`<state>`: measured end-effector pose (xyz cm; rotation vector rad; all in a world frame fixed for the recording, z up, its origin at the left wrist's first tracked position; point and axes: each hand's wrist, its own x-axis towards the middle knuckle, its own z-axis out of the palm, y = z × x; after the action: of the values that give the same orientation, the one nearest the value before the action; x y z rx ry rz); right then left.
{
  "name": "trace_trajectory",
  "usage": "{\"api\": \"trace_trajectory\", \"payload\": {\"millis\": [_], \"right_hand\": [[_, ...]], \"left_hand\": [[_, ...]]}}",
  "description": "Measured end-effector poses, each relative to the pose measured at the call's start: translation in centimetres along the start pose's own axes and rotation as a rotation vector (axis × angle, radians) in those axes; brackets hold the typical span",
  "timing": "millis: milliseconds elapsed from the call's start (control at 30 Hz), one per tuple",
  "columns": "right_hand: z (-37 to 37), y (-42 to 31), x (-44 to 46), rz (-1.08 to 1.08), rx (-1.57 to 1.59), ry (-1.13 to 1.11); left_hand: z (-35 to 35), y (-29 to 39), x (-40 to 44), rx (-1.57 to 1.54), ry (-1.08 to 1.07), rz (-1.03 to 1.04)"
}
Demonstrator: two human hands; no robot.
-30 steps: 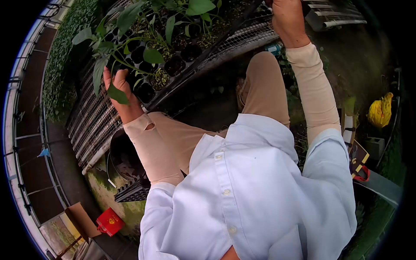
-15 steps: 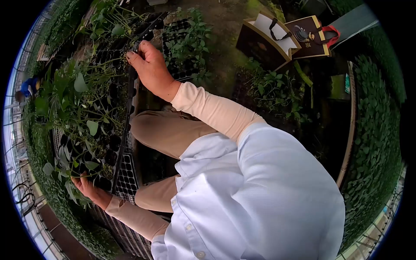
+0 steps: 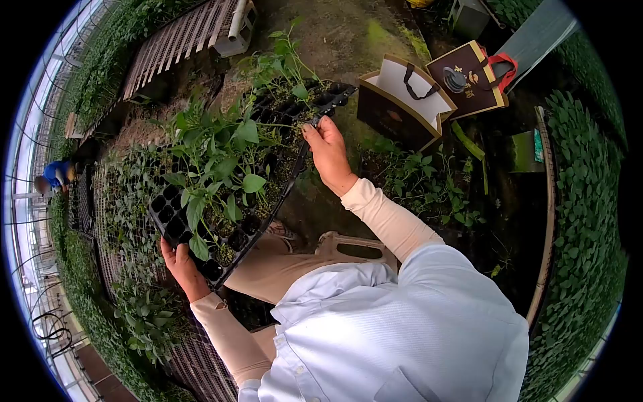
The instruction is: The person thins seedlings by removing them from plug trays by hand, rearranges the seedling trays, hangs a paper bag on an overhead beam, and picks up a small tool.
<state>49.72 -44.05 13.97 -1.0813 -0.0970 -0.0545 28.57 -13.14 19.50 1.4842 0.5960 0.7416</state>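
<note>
A black seedling tray [image 3: 268,214] with leafy green seedlings [image 3: 221,157] slants across the view, held between my two hands. My right hand [image 3: 328,153] pinches its right rim, with thumb and index finger at the edge. At the tray's lower left end, my left hand [image 3: 182,268] grips the rim, its thumb showing and its other fingers partly under the tray. Several cells near the left corner hold no plants. Leaves hang close above my left hand.
Two dark paper bags [image 3: 395,110] [image 3: 465,77] stand at the upper right. Slatted benches [image 3: 177,47] are at the upper left, with more seedlings [image 3: 130,221] at left. A stool [image 3: 358,249] is by my legs. A person in blue [image 3: 59,174] is far left.
The view has turned towards the right side. My hands have moved with the tray away from the bench area, and the tray now hangs over the ground near my knees.
</note>
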Motion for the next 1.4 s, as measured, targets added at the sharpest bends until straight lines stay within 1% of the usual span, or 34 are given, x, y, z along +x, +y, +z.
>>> {"api": "trace_trajectory", "payload": {"millis": [100,200,267,367,433,467,500,567,600,633,700,733,767,800,833,900,967,1033,1067,1100,1167,1233,1300,1400], "right_hand": [[-0.5,0.7,0.3,0.016,-0.017,0.001],[0.0,1.0,0.3,0.03,0.054,-0.02],[-0.2,0.8,0.4,0.057,0.102,-0.045],[0.5,1.2,1.0,0.004,0.166,-0.101],[0.6,0.9,1.7,-0.012,0.176,-0.148],[0.6,1.1,1.7,-0.014,0.189,-0.151],[0.7,0.1,1.6,-0.019,0.201,-0.147],[0.3,-1.8,1.1,0.013,0.193,-0.128],[0.5,-2.4,0.7,0.001,0.28,-0.12],[0.0,-2.3,0.6,-0.078,0.246,-0.102],[-1.0,-3.8,-0.5,-0.118,0.117,-0.028],[-2.5,-4.4,-1.5,-0.125,0.1,0.026],[-3.5,-5.5,-2.5,-0.163,0.125,0.057],[-4.2,-6.7,-3.4,-0.208,0.151,0.079],[-3.3,-7.9,-4.8,-0.249,0.157,0.119],[-6.3,-11.3,-7.7,-0.257,0.118,0.2],[-8.5,-14.5,-11.6,-0.278,0.188,0.299],[-12.4,-15.9,-15.9,-0.306,0.105,0.475],[-16.6,-15.8,-16.0,-0.282,0.088,0.545],[-18.9,-16.2,-17.6,-0.308,0.051,0.649],[-23.5,-16.6,-21.1,-0.315,0.024,0.813],[-27.9,-16.6,-24.4,-0.278,-0.053,1.018],[-31.4,-16.6,-28.0,-0.299,-0.022,1.146],[-36.8,-15.0,-33.8,-0.232,-0.128,1.31]], "left_hand": [[0.6,0.8,-0.2,0.048,0.003,0.011],[0.3,1.8,-0.5,0.124,0.032,0.043],[0.6,2.6,-1.3,0.113,0.041,0.086],[-0.4,3.1,-1.5,0.134,0.087,0.122],[0.8,4.3,-2.4,0.094,0.145,0.134],[-0.2,3.8,-2.1,0.099,0.136,0.149],[-1.4,3.7,-1.5,0.166,0.163,0.157],[-1.3,4.7,-1.4,0.167,0.129,0.171],[-1.3,5.6,-1.1,0.2,0.055,0.198],[0.4,6.8,-1.9,0.186,0.071,0.153],[-0.2,6.8,-0.3,0.267,0.03,0.215],[2.0,8.0,-1.8,0.333,-0.123,0.245],[1.5,7.9,-1.0,0.391,-0.197,0.322],[1.2,7.5,-0.2,0.503,-0.284,0.474],[2.3,7.9,0.7,0.397,-0.327,0.429],[4.4,8.8,2.5,0.183,-0.401,0.332],[9.5,9.9,1.2,0.009,-0.506,0.195],[13.9,9.6,-1.7,0.012,-0.716,0.182],[18.6,7.8,-2.9,0.013,-0.803,0.147],[21.0,6.9,-4.6,-0.002,-0.888,0.124],[25.5,5.6,-9.2,-0.048,-1.009,0.101],[28.9,4.1,-14.1,-0.081,-1.159,0.054],[31.7,1.5,-18.6,-0.087,-1.281,0.076],[33.5,-1.4,-25.2,-0.051,-1.357,0.038]]}}
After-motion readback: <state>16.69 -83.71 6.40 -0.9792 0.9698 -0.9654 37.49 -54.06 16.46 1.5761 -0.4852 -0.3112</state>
